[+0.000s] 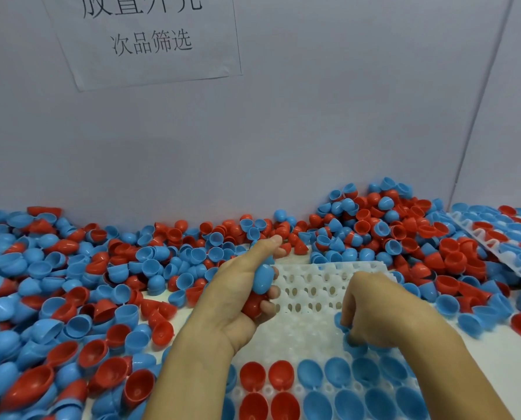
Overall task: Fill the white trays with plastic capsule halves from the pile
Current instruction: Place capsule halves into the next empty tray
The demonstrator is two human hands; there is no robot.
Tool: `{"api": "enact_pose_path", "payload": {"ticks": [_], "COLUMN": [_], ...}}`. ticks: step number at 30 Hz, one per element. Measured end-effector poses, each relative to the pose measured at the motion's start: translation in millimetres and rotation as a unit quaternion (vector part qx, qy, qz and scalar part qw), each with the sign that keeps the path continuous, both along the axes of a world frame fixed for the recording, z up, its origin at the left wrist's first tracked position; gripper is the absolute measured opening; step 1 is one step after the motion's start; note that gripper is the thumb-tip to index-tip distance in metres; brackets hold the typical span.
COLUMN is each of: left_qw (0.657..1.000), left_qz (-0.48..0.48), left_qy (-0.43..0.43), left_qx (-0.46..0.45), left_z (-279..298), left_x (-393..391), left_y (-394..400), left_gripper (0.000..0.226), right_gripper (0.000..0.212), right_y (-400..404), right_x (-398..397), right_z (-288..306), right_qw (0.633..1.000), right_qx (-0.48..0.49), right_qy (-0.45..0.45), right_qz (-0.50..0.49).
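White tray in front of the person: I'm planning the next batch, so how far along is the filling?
Done: the two nearest rows of the white tray hold red halves and blue halves. In hand: the left hand grips a stack of blue and red halves; the right hand is seating a blue half. Left: the tray's far rows are empty, and the pile is large.

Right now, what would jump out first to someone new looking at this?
The pile of red and blue halves spreads along the wall. In front lies the white tray, its near rows filled. The left hand grips several halves; the right hand presses a blue one in.
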State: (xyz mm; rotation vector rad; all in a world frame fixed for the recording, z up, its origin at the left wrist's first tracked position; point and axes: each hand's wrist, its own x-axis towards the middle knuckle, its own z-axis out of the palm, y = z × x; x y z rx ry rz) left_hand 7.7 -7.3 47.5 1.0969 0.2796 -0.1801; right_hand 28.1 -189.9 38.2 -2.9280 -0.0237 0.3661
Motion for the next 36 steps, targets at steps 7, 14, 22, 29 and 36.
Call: {"api": "enact_pose_path", "payload": {"ticks": [7, 14, 22, 29, 36], "left_qw": [0.993, 0.991, 0.998, 0.992, 0.976], "left_qz": [0.052, 0.065, 0.063, 0.052, 0.112], "left_qy": [0.03, 0.038, 0.0, 0.037, 0.066], "left_qx": [-0.099, -0.11, 0.003, -0.112, -0.177], "left_z": [2, 0, -3, -2, -4], "left_x": [0, 0, 2, 1, 0], "left_y": [2, 1, -9, -10, 0], "left_gripper": [0.046, 0.039, 0.039, 0.045, 0.032], "right_gripper": [0.018, 0.016, 0.025, 0.005, 0.005], "right_y": [-3, 1, 44, 41, 28], "right_x": [-1, -6, -12, -9, -7], "right_z": [3, 29, 25, 23, 27], "right_qw": [1.0, 0.972, 0.897, 0.891, 0.884], "right_qx": [-0.006, 0.173, 0.35, 0.361, 0.388], "right_qy": [0.007, -0.112, -0.205, -0.182, -0.187], "right_qz": [0.004, 0.113, 0.178, 0.206, 0.181]}}
